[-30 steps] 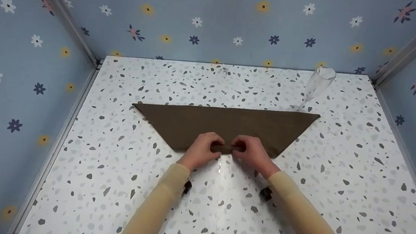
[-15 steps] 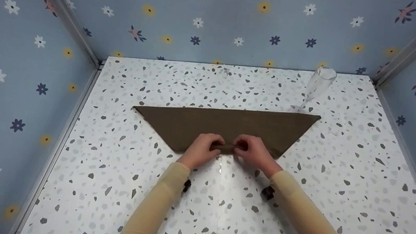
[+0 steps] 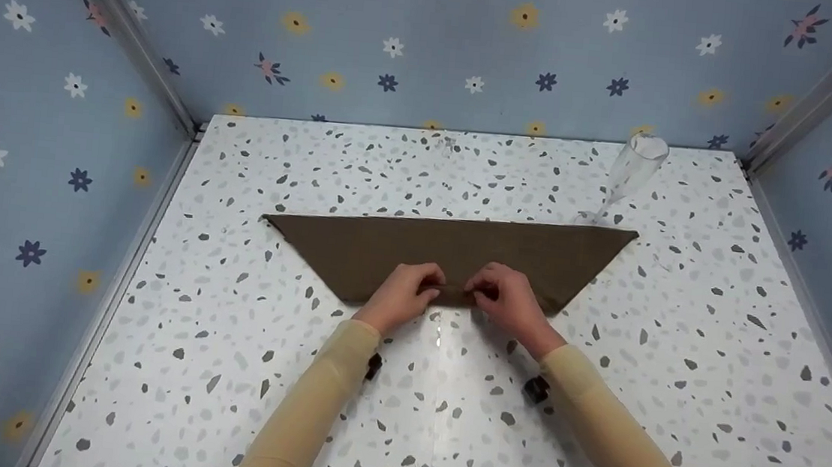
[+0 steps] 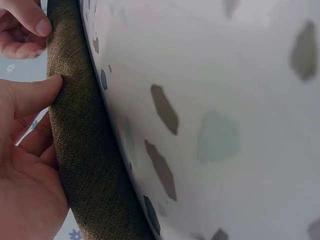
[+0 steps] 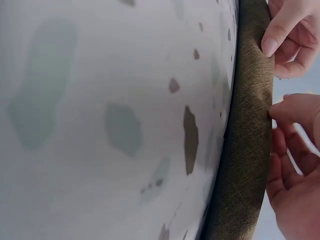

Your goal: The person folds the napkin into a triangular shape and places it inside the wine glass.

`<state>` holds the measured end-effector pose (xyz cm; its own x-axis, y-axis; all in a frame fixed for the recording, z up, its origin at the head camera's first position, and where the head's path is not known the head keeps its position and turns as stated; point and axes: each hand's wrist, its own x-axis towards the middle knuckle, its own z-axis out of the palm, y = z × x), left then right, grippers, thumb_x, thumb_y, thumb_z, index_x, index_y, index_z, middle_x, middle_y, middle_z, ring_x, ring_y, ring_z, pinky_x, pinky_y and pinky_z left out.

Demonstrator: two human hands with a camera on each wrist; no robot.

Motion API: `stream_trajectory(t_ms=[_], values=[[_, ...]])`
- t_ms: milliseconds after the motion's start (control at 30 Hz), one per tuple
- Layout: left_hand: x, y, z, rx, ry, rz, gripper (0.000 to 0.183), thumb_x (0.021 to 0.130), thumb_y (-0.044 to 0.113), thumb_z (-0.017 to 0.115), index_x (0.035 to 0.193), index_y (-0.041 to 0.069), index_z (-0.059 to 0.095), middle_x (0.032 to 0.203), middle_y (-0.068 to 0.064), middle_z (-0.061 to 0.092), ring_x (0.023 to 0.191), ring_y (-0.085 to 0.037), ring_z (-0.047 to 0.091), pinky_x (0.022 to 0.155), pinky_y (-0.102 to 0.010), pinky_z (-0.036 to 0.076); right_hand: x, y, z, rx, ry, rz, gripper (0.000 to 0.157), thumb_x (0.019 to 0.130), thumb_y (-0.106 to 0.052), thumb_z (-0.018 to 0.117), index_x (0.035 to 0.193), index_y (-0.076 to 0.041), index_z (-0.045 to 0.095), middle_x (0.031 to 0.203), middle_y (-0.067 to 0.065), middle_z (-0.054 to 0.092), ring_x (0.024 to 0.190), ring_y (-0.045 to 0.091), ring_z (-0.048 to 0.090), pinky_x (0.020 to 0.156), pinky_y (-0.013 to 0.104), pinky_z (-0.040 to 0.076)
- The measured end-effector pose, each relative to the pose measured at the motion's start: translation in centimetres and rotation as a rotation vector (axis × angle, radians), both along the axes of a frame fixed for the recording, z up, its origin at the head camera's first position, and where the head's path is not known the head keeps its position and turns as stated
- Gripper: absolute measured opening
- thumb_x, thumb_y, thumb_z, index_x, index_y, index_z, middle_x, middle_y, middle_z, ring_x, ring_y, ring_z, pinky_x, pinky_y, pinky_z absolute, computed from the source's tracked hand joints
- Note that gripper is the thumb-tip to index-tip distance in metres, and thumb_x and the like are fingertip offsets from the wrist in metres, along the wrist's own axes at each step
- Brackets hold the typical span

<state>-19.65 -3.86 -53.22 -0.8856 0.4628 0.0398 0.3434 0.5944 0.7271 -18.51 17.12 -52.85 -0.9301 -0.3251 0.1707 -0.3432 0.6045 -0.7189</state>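
A brown cloth napkin (image 3: 445,247) lies spread in a trapezoid on the speckled table, its long side away from me. Its near edge is turned over into a thick rounded fold (image 4: 85,130). At the middle of that edge my left hand (image 3: 403,292) pinches the fold, thumb (image 4: 42,95) on the near face and fingers partly hidden behind. Just to the right, my right hand (image 3: 512,302) pinches the same edge between thumb (image 5: 290,110) and fingers. A short stretch of cloth shows between the two hands.
Behind the napkin's right end stands a clear champagne flute (image 3: 636,166), its foot close to the cloth's far edge. Flower-patterned panels (image 3: 432,47) wall the white speckled table (image 3: 223,367) at the back and both sides.
The strip of folded cloth between my hands looks flatter and less raised than before. My fingertips have shifted slightly at the edge; the flute has stayed in place.
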Motion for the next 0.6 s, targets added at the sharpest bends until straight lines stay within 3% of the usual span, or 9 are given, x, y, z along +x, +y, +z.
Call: stream_trajectory(t_ms=[267, 600], values=[[-0.45, 0.02, -0.18, -0.006, -0.064, 0.016, 0.008, 0.087, 0.012, 0.057, 0.094, 0.016, 0.059, 0.091, 0.006, 0.057, 0.085, -0.008, 0.052, 0.077, -0.026, 0.043, -0.12, 0.05, -0.51, 0.044, -0.032, 0.018, 0.018, 0.075, -0.007, 0.069, 0.088, -0.02, 0.067, 0.085, -0.012, 0.056, 0.08, 0.003, 0.051, 0.072, 0.024, 0.045], [-0.42, 0.03, 0.06, -0.028, 0.012, 0.006, 0.015, 0.082, 0.01, 0.063, 0.097, 0.012, 0.06, 0.093, 0.002, 0.053, 0.089, -0.011, 0.049, 0.081, -0.028, 0.041, -0.35, 0.05, -0.91, 0.052, -0.077, 0.044, 0.026, 0.071, -0.009, 0.074, 0.093, -0.02, 0.065, 0.09, -0.009, 0.056, 0.081, 0.008, 0.051, 0.072, 0.028, 0.044]])
